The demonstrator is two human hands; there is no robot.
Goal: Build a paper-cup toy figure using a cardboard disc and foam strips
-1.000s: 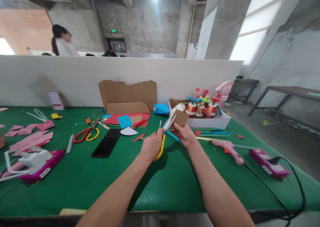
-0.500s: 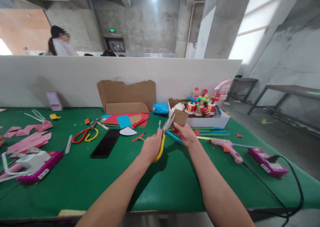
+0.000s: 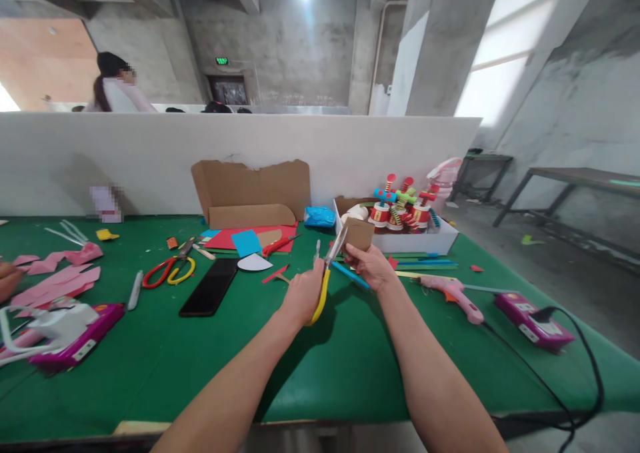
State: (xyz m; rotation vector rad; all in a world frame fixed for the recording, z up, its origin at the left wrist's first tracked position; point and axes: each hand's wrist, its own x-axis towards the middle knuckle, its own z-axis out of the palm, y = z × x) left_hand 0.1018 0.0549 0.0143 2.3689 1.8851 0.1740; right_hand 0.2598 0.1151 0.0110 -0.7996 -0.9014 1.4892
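My left hand point(image 3: 304, 292) is wrapped round the yellow handles of a pair of scissors point(image 3: 325, 293), their blades pointing up and away from me. Between the fingers and thumb of my right hand point(image 3: 371, 265) is a small brown cardboard piece point(image 3: 359, 234). The scissor blades point(image 3: 336, 245) lie along the left edge of the cardboard; whether they bite into it I cannot tell. Just beyond my left fingers shows a thin pale tip point(image 3: 317, 248), its kind unclear. A blue strip point(image 3: 351, 275) lies on the table under my right hand.
Behind my hands stands a white box point(image 3: 420, 243) of paper-cup figures. A pink glue gun point(image 3: 453, 290) and power strip point(image 3: 534, 323) lie right. Left are a phone point(image 3: 209, 286), red-and-yellow scissors point(image 3: 173, 271), pink paper point(image 3: 57, 286) and another person's hand point(image 3: 9, 278).
The view has shifted slightly. My hands keep nearly the same pose with the scissors and cardboard. At the far left, the other person's hand reaches further into view.
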